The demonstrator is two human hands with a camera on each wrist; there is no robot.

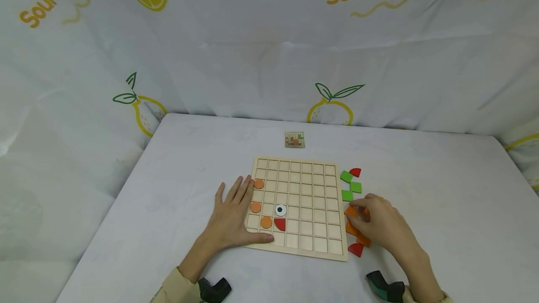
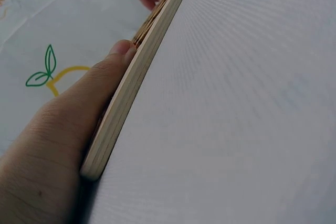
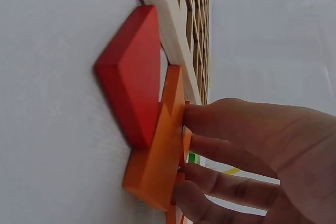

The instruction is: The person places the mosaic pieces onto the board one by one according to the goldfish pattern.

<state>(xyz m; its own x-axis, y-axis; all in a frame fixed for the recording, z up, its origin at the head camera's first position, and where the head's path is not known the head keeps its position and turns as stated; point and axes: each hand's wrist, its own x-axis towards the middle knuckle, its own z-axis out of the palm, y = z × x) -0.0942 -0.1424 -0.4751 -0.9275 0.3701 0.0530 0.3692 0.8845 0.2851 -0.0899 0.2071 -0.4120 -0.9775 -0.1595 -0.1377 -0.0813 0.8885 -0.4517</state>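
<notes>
A wooden grid board (image 1: 313,202) lies on the table. My left hand (image 1: 231,216) rests spread over its left edge, thumb along the near rim; the left wrist view shows the thumb (image 2: 113,69) against the board's side. Orange discs (image 1: 266,222), a white disc with a black dot (image 1: 280,210) and a red quarter-round piece (image 1: 280,224) sit in the cells. Right of the board, my right hand (image 1: 381,221) reaches in among orange tiles (image 1: 364,240), its thumb and curled fingers pinching an orange tile (image 1: 351,211). In the right wrist view, its thumb tip is beside a nearer orange tile (image 3: 163,150).
Three green squares (image 1: 355,187) and a red quarter-round (image 1: 355,172) lie beyond the right hand; another red quarter-round (image 1: 356,249) is nearer. A small patterned card (image 1: 294,140) lies behind the board. Lemon-printed white cloth (image 1: 252,60) hangs behind the table.
</notes>
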